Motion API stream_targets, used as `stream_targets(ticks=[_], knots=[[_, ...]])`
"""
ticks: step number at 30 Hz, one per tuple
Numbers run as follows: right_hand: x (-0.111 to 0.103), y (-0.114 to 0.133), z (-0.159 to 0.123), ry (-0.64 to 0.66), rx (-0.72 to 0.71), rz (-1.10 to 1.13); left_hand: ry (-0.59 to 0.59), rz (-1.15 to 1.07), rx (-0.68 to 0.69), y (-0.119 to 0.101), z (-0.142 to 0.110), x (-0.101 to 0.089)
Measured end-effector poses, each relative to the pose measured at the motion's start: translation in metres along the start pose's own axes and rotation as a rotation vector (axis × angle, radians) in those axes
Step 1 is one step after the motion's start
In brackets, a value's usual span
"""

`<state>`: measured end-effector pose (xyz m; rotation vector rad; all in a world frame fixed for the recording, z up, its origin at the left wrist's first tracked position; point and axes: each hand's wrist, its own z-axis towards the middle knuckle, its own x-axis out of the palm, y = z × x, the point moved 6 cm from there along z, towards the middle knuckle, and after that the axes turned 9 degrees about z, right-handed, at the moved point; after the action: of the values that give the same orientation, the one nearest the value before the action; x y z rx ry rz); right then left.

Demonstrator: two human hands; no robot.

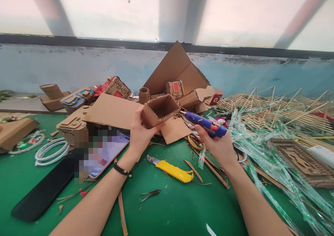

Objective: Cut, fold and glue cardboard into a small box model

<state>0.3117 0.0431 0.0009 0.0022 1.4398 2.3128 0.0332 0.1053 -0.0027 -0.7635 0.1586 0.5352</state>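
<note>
An open-topped cardboard box [153, 119] is held tilted by my left hand [142, 133], thumb along its lower front and fingers on its left side. My right hand [217, 145] grips a blue glue gun [206, 123] with an orange part on its body. The gun's nozzle points left, close to the box's right corner; whether it touches the rim I cannot tell. Beneath the box lies a loose flat cardboard piece [176, 130]. A yellow utility knife [174, 170], blade out, rests on the green table [172, 208] between my forearms.
A phone [109, 156] and a black case [44, 187] lie at left, near a coiled white cable [52, 151]. Cardboard models [114, 88] and large sheets [177, 63] crowd the back. Wooden sticks [273, 110] and green-printed plastic wrap [261, 142] cover the right side.
</note>
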Motion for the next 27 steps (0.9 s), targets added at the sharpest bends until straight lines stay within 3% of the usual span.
stream_targets(ticks=[4, 7, 12, 15, 18, 20, 21, 24, 27], knots=[[-0.026, -0.027, 0.018, -0.05, -0.017, -0.308, -0.095, -0.186, -0.145, 0.003, 0.008, -0.011], [-0.037, -0.054, 0.025, 0.038, -0.072, -0.545, -0.135, -0.213, -0.171, 0.004, 0.011, -0.016], [-0.049, -0.095, 0.02, 0.245, -0.009, -0.788, -0.136, -0.175, -0.154, 0.004, 0.012, -0.019], [-0.057, -0.092, 0.02, 0.271, -0.01, -0.798, -0.139, -0.151, -0.147, 0.005, 0.013, -0.022], [-0.06, -0.064, 0.026, 0.104, -0.069, -0.762, -0.169, -0.153, -0.155, 0.008, 0.015, -0.027], [-0.05, -0.036, 0.025, -0.046, -0.207, -0.707, -0.187, -0.155, -0.161, 0.008, 0.016, -0.029], [-0.038, -0.022, 0.022, -0.056, -0.296, -0.664, -0.19, -0.157, -0.163, 0.008, 0.017, -0.029], [0.021, -0.001, 0.003, 0.246, -0.498, -0.585, -0.189, -0.177, -0.169, 0.007, 0.019, -0.03], [0.068, -0.008, -0.018, 0.515, -0.533, -0.655, -0.2, -0.198, -0.168, 0.005, 0.02, -0.033]])
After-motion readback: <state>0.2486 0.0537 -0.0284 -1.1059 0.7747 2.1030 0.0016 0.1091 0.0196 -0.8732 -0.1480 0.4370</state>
